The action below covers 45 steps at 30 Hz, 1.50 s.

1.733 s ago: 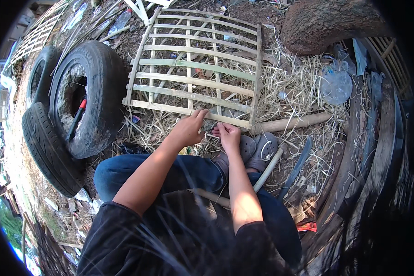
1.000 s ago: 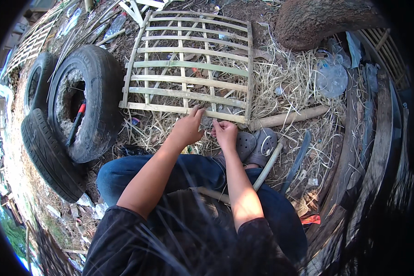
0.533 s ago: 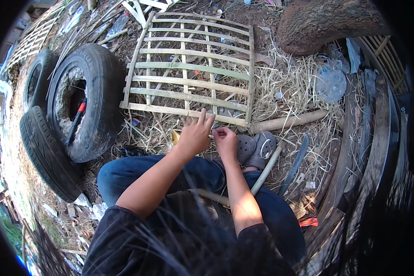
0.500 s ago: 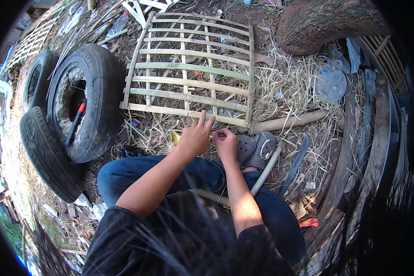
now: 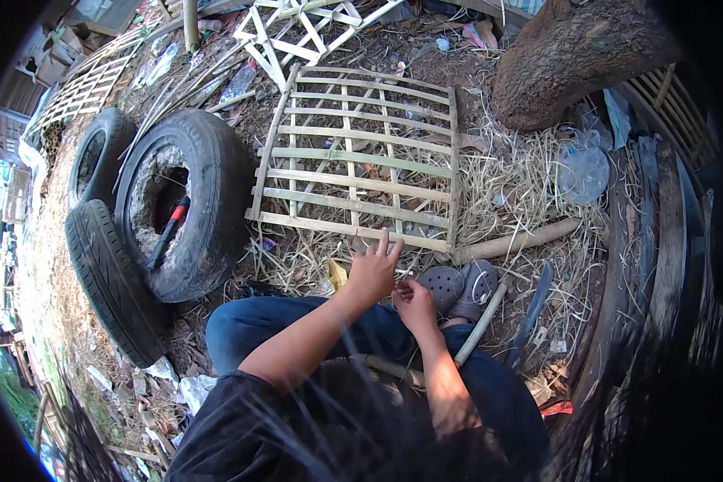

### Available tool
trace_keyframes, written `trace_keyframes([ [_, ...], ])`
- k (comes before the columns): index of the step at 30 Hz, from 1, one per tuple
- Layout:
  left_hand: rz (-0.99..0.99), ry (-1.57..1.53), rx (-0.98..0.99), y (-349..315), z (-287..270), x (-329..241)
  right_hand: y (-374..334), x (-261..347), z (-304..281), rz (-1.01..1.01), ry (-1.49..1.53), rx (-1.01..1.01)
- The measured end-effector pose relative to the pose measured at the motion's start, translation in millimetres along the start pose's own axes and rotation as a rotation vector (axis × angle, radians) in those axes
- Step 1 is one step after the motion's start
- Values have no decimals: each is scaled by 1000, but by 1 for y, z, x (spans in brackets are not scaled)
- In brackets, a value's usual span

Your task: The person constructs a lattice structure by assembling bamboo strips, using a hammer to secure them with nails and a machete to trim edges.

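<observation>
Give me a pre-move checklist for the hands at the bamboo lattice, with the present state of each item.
1. Bamboo lattice lies flat on the straw: ok.
2. Left hand at the lattice's near edge, fingers spread: ok.
3. Right hand beside the left, curled; whether it holds anything: cannot tell.
4. Near rail joints tied or loose: cannot tell.
5. Grey clogs close under the hands, crowding the working spot: not ok.
6. Tyres to the left lie apart from the lattice: ok.
</observation>
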<state>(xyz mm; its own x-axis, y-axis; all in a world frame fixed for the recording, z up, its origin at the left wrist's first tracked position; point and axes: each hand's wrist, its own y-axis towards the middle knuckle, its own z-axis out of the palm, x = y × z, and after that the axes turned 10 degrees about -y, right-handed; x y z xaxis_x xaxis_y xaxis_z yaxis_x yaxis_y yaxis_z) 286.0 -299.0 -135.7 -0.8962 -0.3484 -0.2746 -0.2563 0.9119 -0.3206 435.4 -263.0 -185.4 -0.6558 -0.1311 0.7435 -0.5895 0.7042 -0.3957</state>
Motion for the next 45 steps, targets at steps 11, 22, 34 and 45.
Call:
trace_keyframes([
  [11,-54,-16,150,-4,13,-11,-117,-4,-90,-164,-349,75],
  [22,8,-90,211,-24,-17,-22,-210,-12,-219,12,-884,50],
  [34,83,-469,244,-118,-135,-6,-231,-2,-231,-6,-697,206],
  [45,-117,-189,266,-68,-74,32,-234,1,-247,-95,-568,-14],
])
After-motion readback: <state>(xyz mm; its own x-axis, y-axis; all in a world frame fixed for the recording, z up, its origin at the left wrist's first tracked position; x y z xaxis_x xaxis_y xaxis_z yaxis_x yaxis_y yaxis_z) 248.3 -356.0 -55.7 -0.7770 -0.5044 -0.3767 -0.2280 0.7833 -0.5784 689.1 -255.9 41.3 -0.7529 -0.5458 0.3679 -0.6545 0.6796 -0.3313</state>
